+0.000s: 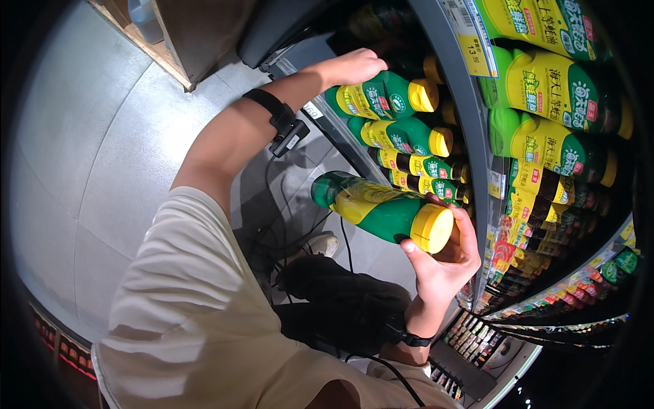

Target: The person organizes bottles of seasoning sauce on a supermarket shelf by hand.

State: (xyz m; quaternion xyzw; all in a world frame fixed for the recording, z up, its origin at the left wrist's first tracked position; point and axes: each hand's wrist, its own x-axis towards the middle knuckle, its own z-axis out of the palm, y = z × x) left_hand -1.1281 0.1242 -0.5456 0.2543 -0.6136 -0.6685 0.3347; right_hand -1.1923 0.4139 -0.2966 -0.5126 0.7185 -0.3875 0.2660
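A green plastic condiment bottle (pixel 388 209) with a yellow label and a wide yellow cap lies tilted in my right hand (pixel 442 260). My thumb and fingers grip it around the cap end, and its base points away to the left over the floor. My left hand (pixel 357 66) reaches onto the shelf. Its curled fingers are at the side of the nearest green shelf bottle (pixel 380 97), and their tips are partly hidden. Beside that bottle lies another green bottle (pixel 403 135) with a yellow flip cap.
Dark bottles (pixel 429 166) continue along this shelf behind a clear front strip. Another shelf holds larger condiment bottles (pixel 552 92), with a price tag (pixel 467 41) on its edge. Black cables (pixel 281 245) hang near my shoe (pixel 324 244). A wooden display unit (pixel 179 41) stands at upper left.
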